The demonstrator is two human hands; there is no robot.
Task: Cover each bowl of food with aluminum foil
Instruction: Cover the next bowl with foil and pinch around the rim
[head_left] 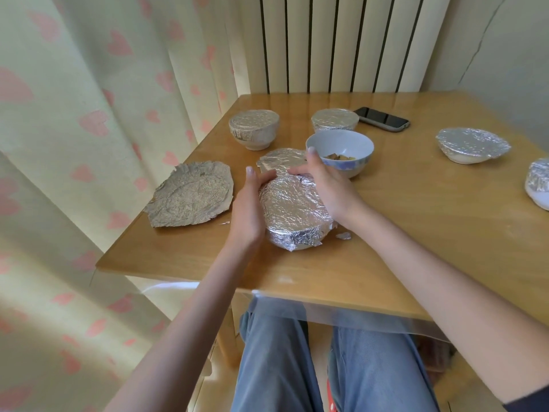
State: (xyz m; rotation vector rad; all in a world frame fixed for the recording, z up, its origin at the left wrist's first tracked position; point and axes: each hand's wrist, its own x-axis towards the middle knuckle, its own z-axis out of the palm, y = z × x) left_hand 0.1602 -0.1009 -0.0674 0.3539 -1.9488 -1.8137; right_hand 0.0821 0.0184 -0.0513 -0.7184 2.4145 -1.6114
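- Hands both on the nearest foil-wrapped bowl [294,215], which sits on the wooden table [416,227] near its front edge
- left hand [248,203] cups the bowl's left side, fingers curled along the foil rim, thumb up on the far edge
- right hand [322,179] curls over the far-right rim, pressing foil down against the bowl wall
- step in hand, judged: crimping the foil edge tight round this bowl; foil already spans the top and folds down the near side, so this one looks almost done
- uncovered bowl [340,151] with blue pattern stands just behind the right hand, brownish food in the bottom, still needs foil
- loose foil sheet [191,194] lies flat and crinkled at the table's left, near the left hand; smaller foil piece [280,159] lies just behind the bowl in hand, partly hidden by the fingers, possibly a second sheet, hard to tell
- four other bowls already foiled: back left [254,129], back middle [335,120], right [472,144], far right at the frame edge [538,182]
- phone [381,118] just beside the back middle bowl, torn foil scrap [343,235] beside the near bowl
- next move, judged: let go of this bowl, take a loose sheet, lay it centred over the uncovered bowl, then press the edges down all round without tearing the thin foil
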